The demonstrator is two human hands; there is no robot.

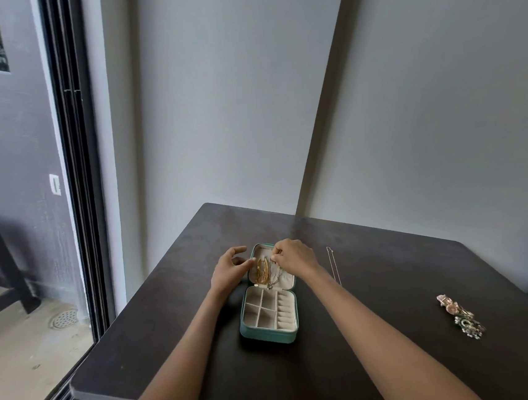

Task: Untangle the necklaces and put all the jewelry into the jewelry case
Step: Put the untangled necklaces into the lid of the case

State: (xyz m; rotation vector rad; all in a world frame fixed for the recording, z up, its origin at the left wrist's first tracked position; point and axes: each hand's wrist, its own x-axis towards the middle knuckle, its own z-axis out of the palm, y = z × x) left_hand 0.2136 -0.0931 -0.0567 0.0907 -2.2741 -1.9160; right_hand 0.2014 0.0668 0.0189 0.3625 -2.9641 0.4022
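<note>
I see the jewelry case lying open in the middle of the dark bench, and I will tell where everything is from it. My right hand is over the far half of the case, the lid half, and its fingers look pinched on a thin silver chain that hangs down inside the lid. My left hand is at the left edge of the lid with its fingers loosely curled and spread, and I think it holds nothing; it may just touch the rim. A gold chain already lies in the lid beside the silver one. The near half of the case has little cream boxes in it, and I see nothing in them. To the right of the case, a very thin necklace lies stretched out on the bench. Far to the right of the case sits a small pile of rings and earrings. I think the chains are very light, floppy and slippery, and they knot easily, so I would pinch one near its clasp or end and lift slowly. The little pieces look hard and tiny, so I would pick each one up by its sides with two fingertips
</note>
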